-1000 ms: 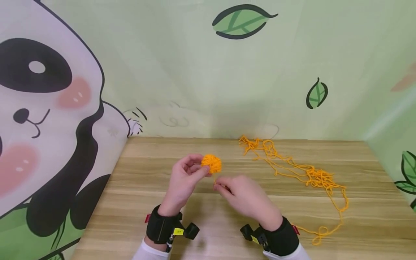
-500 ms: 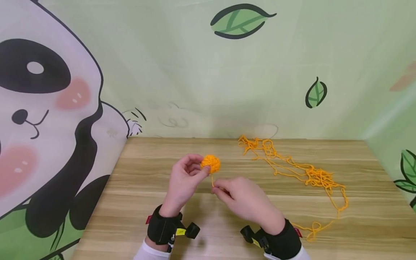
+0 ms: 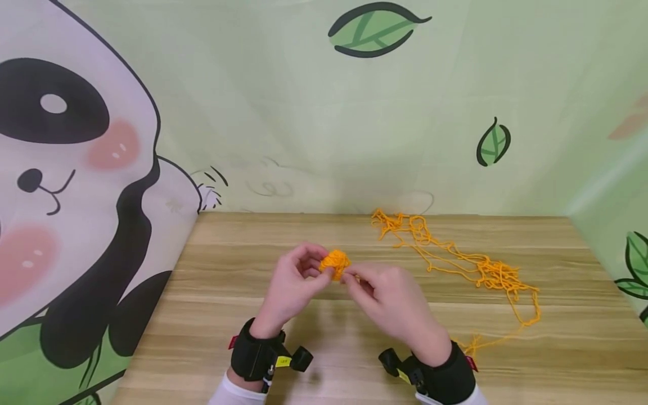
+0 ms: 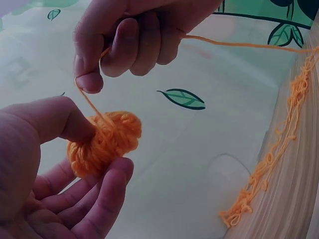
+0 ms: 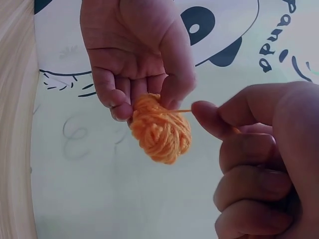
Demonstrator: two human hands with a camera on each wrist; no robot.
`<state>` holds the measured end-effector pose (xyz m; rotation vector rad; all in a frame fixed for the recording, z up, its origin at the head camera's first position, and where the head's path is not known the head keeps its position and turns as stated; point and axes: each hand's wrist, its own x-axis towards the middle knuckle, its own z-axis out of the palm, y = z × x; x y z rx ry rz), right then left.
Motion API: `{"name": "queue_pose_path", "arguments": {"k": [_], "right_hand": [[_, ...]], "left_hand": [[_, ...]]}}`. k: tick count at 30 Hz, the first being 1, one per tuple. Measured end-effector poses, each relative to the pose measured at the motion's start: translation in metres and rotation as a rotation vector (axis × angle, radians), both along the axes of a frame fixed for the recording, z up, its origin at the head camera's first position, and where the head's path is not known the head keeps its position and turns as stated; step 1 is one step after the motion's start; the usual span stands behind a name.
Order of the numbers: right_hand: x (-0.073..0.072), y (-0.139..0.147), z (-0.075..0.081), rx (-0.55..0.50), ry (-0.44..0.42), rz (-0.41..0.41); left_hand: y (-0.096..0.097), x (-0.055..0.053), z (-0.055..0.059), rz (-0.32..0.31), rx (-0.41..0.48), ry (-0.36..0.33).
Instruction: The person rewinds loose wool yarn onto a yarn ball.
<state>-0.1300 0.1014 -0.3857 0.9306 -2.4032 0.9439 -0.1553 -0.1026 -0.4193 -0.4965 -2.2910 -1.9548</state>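
Only readable writing from here: the word "panda" [image 5: 277,36], on its side on the wall in the right-wrist view, last letter unclear. Yellow label [image 3: 283,361] on the left wrist's black strap [image 3: 255,354], print too small to read. Right strap [image 3: 448,376] has a yellow label too, same problem. Each strap has a red tag, text illegible.

Surface: wood-grain table [image 3: 243,233], back edge against a pale green wall [image 3: 263,101]. Wall carries a big cartoon panda [image 3: 136,225] at left, plus green leaves [image 3: 374,34].

Left hand [image 3: 293,289]: thumb and fingers partly bent, pinching an orange yarn ball [image 3: 335,264] off the table, near its middle. Right hand [image 3: 392,301]: thumb and index finger pinch the strand [image 4: 90,103] just beside the ball, other fingers curled in. Strand exits that hand toward the loose yarn [image 3: 496,274], tangled across the table's right half up to the back edge. White sleeves [image 3: 237,394] on both arms.
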Motion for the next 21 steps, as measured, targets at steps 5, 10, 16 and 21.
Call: {"name": "queue_pose_path", "arguments": {"k": [5, 10, 16, 21], "right_hand": [[-0.0011, 0.0010, 0.0004, -0.046, 0.040, -0.037], [-0.0032, 0.0021, 0.0019, -0.094, 0.075, -0.070], [-0.0060, 0.0025, 0.0019, -0.099, 0.093, -0.082], [-0.0079, 0.0021, 0.0014, -0.095, 0.088, -0.105]], "left_hand": [[0.0003, 0.0026, 0.0028, -0.055, -0.016, -0.001], [0.0001, 0.0048, 0.0058, -0.085, -0.024, 0.000], [0.0005, 0.0049, 0.0071, -0.134, -0.025, 0.003], [-0.0003, 0.0051, 0.0077, -0.162, -0.010, -0.012]]}}
